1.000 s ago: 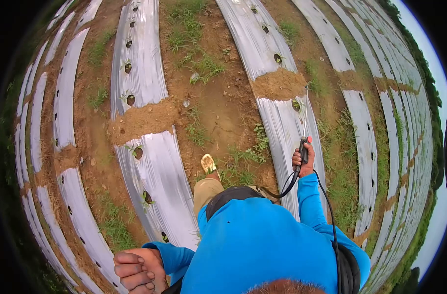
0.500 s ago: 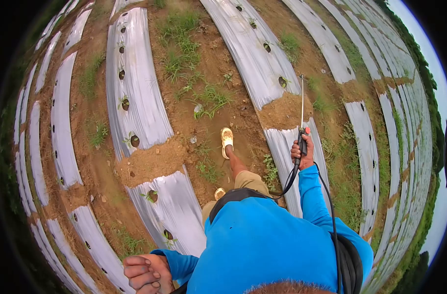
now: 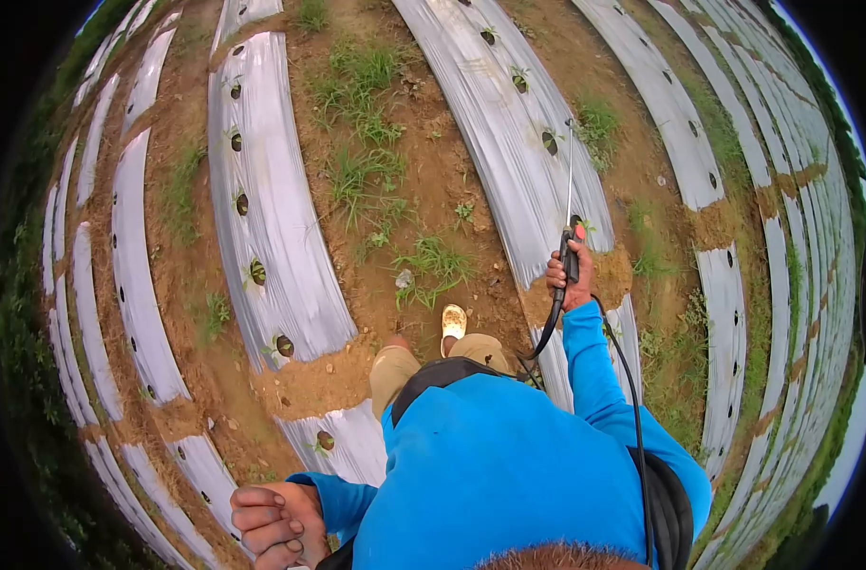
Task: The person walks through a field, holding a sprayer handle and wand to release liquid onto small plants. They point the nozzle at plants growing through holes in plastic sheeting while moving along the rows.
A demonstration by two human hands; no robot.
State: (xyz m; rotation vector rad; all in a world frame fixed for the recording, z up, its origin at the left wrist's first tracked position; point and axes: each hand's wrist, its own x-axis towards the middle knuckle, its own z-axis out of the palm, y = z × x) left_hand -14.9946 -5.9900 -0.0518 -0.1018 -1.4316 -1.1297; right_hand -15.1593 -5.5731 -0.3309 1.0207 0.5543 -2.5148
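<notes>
My right hand is wrapped round the black handle of a spray wand, which has a red part near the grip. The thin metal lance points forward over a silver plastic-covered bed. Its tip is beside a planting hole. From the handle a black hose curves back towards my waist. Low on the left, my left hand is closed with curled fingers. Whatever it may hold is hidden.
Another silver-covered bed with holes and small seedlings runs to my left. Bare soil with grass tufts lies between the beds. A soil gap breaks the left bed. My yellowish shoe is on the path.
I have moved forward along the path, and the beds have shifted down in view. The wand now reaches over the bed beside a hole. My left hand stays closed.
</notes>
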